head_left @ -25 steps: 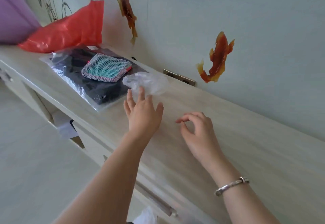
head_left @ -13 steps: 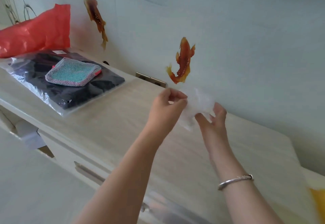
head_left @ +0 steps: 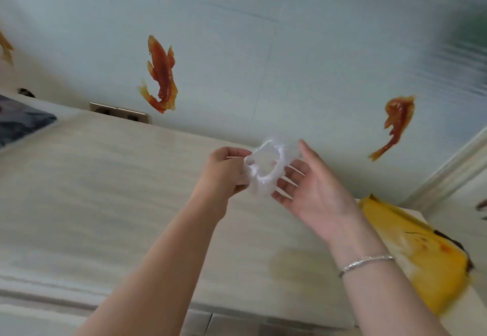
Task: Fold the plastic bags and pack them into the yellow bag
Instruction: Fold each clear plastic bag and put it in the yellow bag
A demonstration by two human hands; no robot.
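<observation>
Nearest, two bare forearms reaching up over the pale wooden desk [head_left: 105,190], a silver bracelet [head_left: 366,261] on the right wrist. Beyond them, a small clear plastic bag [head_left: 266,169] held up in the air between both hands, above the desk and not touching it, crumpled into a loose ring with a hole through the middle. Left hand [head_left: 224,172] pinching the bag's left edge, fingers [head_left: 232,155] curled tight around the plastic. Right hand [head_left: 313,188] spread wide, palm turned towards the bag, fingertips just touching or nearly touching its right side; no grip there as far as could be seen. To the right, lying flat at the far end of the desk, the yellow bag [head_left: 427,254], blurred, well apart from the hands; impossible to tell whether anything was already inside, or where its mouth lay. At the far left edge, a corner of a dark packet [head_left: 21,122]. Behind everything, a light wall with orange fish stickers [head_left: 160,74] and a socket plate [head_left: 118,113] at desk level. By the look of things, early in the job: this bag picked up but not yet flattened or folded, no neat crease anywhere in it. Left to do, probably: smoothing it out, folding it small, carrying it across to the yellow bag and tucking it in, then the same for any other bags.
</observation>
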